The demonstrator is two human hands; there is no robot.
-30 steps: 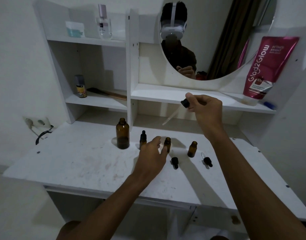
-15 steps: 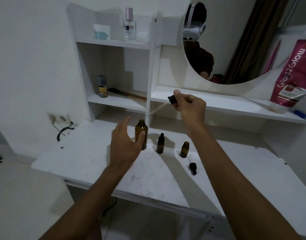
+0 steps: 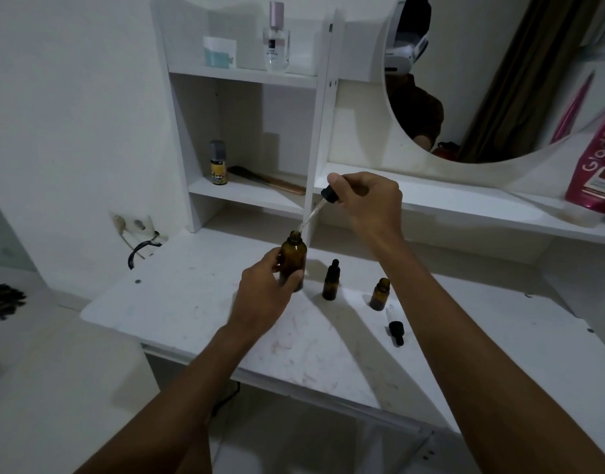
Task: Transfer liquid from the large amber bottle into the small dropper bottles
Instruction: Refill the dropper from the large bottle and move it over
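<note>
Two hands work: left hand (image 3: pixel 265 295) grips large amber bottle (image 3: pixel 293 265), right hand (image 3: pixel 369 203) pinches dropper (image 3: pixel 323 205) beside small bottles (image 3: pixel 331 280).

Your white tabletop (image 3: pixel 191 302) carries the large amber bottle (image 3: pixel 293 260) and two small dropper bottles (image 3: pixel 330 282) (image 3: pixel 379 295). A loose dropper cap (image 3: pixel 395 330) lies beside them.

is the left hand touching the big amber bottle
Touching: the head view shows the left hand wrapped around the big amber bottle.
</note>
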